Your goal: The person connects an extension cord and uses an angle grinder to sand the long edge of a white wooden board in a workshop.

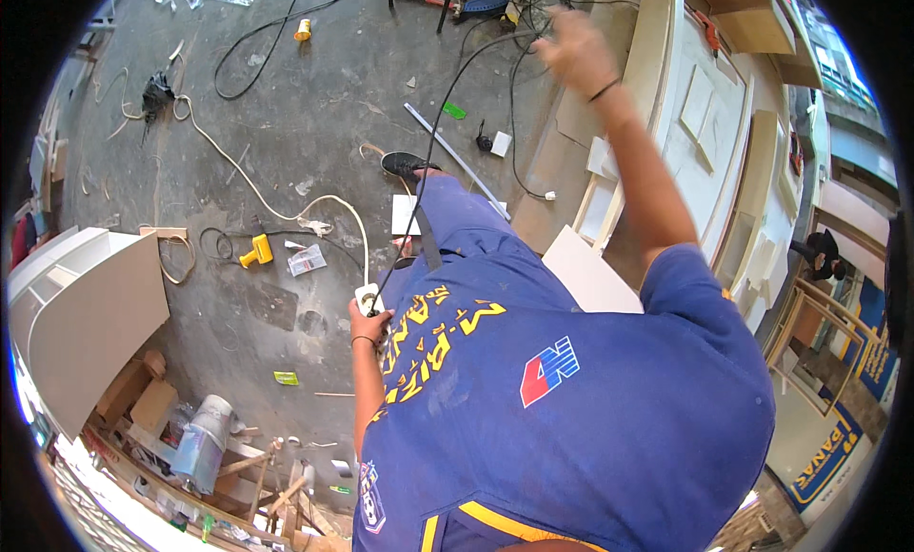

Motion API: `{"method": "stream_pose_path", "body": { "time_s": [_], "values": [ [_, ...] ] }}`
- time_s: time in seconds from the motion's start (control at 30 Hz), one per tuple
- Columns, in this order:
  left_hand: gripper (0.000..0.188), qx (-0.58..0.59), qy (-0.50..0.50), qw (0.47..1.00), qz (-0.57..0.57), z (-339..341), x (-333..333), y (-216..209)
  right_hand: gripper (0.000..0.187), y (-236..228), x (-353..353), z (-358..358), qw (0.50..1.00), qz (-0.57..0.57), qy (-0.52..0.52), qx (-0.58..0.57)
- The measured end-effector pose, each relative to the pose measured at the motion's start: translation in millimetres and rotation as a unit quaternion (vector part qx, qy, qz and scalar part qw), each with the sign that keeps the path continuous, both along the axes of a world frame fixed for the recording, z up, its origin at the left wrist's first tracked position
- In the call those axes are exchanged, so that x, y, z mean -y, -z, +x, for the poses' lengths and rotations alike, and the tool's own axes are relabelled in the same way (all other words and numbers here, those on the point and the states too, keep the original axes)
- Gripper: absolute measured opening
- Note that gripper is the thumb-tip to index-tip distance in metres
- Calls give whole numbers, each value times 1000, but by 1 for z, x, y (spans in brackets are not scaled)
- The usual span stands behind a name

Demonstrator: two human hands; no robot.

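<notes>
While the head view looks down past a blue shirt: one person's two hands, spread well apart, over a littered grey floor (276, 152).
Left hand: low by the body (367, 321), fingers curled round a white socket block (367, 295), thumb near its face.
Socket block: in the left hand, just beside the hip; far below the right hand in the view. Held up off the floor, probably so its face stays easy to get at and steady.
White cord: leaves the block's far end (361, 224), loops slack over the floor to the left. Slack likely leaves the block free to be lifted.
Black cable: runs from the block (448, 95) up to the right hand, likely held out of the way of the leg.
Right hand: raised far out on the right (576, 52), beside a cable tangle (547, 1). Motion blur; looks like it has the black cable, but can't tell if the fingers are closed on it.
Drill: yellow (257, 252), lying on the floor left of the block, touched by neither hand.
</notes>
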State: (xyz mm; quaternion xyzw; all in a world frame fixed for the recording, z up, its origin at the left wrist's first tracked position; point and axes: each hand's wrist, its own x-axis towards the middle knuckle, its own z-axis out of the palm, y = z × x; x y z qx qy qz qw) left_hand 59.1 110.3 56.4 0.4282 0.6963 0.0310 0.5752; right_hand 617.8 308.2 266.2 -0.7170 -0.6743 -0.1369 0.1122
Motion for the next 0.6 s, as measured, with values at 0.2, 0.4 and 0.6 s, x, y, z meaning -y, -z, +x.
{"method": "stream_pose_path", "body": {
  "time_s": [0.2,0.4,0.6],
  "values": [
    [97,-91,164,978,91,39,-13,-29,54,110,140,-296,827,-399,-188,-347],
    [91,-185,156,968,69,73,25,-47,30,147,218,-308,745,-453,-278,-403],
    [84,-187,99,977,32,68,55,-3,34,150,236,-312,729,-476,-184,-457]
  ]
}}
